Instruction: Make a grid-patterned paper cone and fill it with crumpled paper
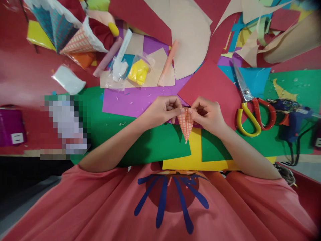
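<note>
A small orange-and-white checked cone (186,124) points tip down between my two hands, above the green and purple sheets. My left hand (167,110) pinches its upper left edge, fingers curled. At the upper right edge, my right hand (207,115) holds it between thumb and fingers. The cone's rim is partly hidden by my fingertips. Under and behind my hands lie a purple sheet (122,100) and a red sheet (208,80).
Scissors (247,95) with yellow and red handles and a blue glue gun (294,122) lie right. Larger cones (86,38), a yellow clay packet (139,72), a white packet (69,79) and a marker (124,45) are at upper left. A brown roll (293,40) is upper right.
</note>
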A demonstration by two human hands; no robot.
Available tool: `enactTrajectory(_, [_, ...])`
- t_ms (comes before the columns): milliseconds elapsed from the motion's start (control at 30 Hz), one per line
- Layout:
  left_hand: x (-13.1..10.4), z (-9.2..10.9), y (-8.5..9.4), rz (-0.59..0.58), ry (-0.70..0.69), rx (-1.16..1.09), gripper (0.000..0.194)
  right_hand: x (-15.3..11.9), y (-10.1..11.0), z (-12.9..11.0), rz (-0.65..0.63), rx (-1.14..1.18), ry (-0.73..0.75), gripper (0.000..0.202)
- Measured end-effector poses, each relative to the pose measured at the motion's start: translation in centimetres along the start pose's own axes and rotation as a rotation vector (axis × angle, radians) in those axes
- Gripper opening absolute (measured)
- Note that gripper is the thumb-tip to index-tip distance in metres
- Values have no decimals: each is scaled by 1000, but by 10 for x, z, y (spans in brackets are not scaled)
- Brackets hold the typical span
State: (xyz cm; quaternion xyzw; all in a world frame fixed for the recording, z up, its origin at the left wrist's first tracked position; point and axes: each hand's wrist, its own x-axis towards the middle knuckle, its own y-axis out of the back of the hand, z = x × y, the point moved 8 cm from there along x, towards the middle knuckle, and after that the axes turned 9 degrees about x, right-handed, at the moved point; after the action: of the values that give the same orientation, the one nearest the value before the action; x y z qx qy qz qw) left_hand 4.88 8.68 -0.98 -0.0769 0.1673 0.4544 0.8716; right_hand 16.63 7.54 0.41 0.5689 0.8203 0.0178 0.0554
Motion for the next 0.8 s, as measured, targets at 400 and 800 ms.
enactTrajectory(400, [0, 2, 0, 2, 14, -7, 23, 0, 0, 0, -2, 3, -7, 23])
enactTrajectory(800, [1, 4, -1, 3, 3, 2, 17, 0, 0, -5, 11, -6, 14, 20])
